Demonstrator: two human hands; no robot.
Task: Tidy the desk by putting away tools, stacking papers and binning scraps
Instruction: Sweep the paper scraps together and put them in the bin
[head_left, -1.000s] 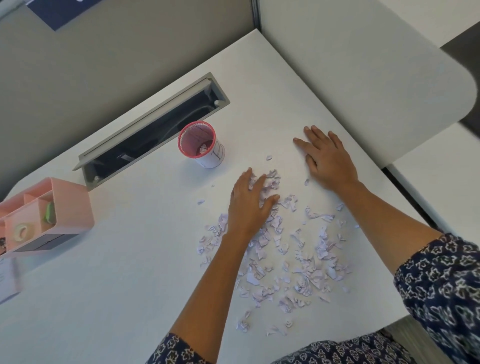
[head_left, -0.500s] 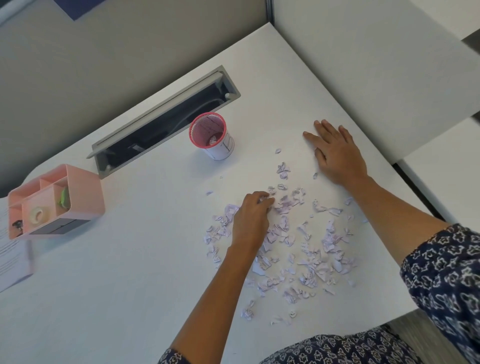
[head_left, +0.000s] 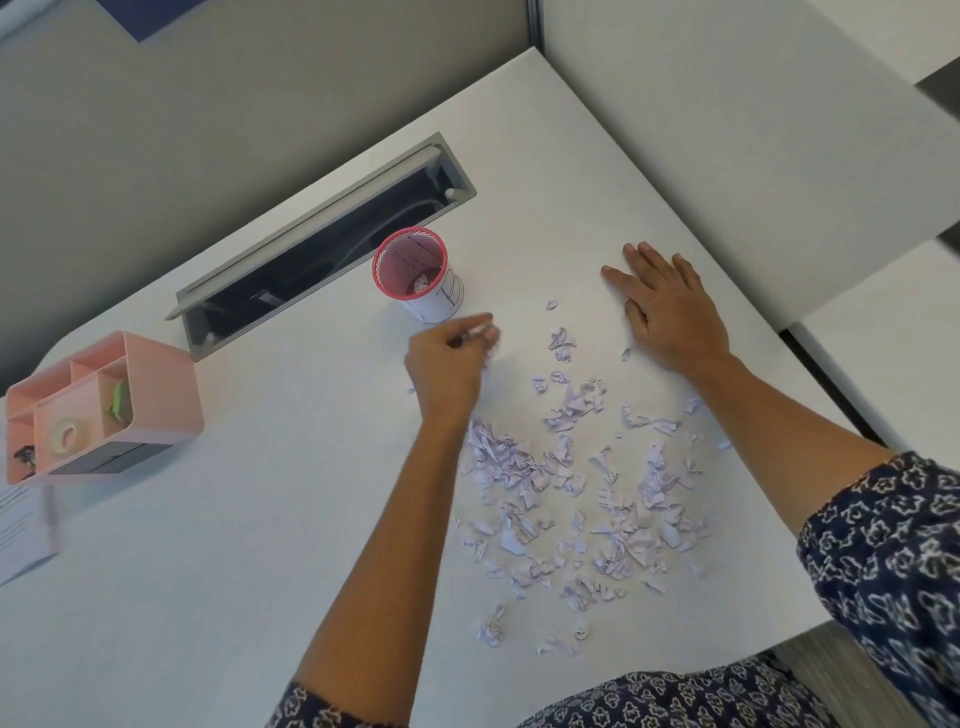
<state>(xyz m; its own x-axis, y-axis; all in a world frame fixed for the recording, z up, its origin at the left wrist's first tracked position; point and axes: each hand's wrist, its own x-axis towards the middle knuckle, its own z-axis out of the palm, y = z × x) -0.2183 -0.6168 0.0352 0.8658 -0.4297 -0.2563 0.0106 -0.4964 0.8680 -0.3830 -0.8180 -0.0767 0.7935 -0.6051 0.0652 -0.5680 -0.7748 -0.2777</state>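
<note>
A sheet (head_left: 21, 525) lies at the surface's (head_left: 260, 571) edge, beside the organiser (head_left: 156, 395) holding tape. The cup (head_left: 415, 270) contains a scrap or two. Just beside it, the left grip (head_left: 447, 364) pinches some of the scraps (head_left: 571, 493). Most lie scattered, so binning looks barely begun. The right grip (head_left: 670, 306) rests flat and holds nothing.

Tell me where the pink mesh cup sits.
Head view, upper centre: the pink mesh cup stands on the desk beside the cable slot, just beyond the left hand.
</note>
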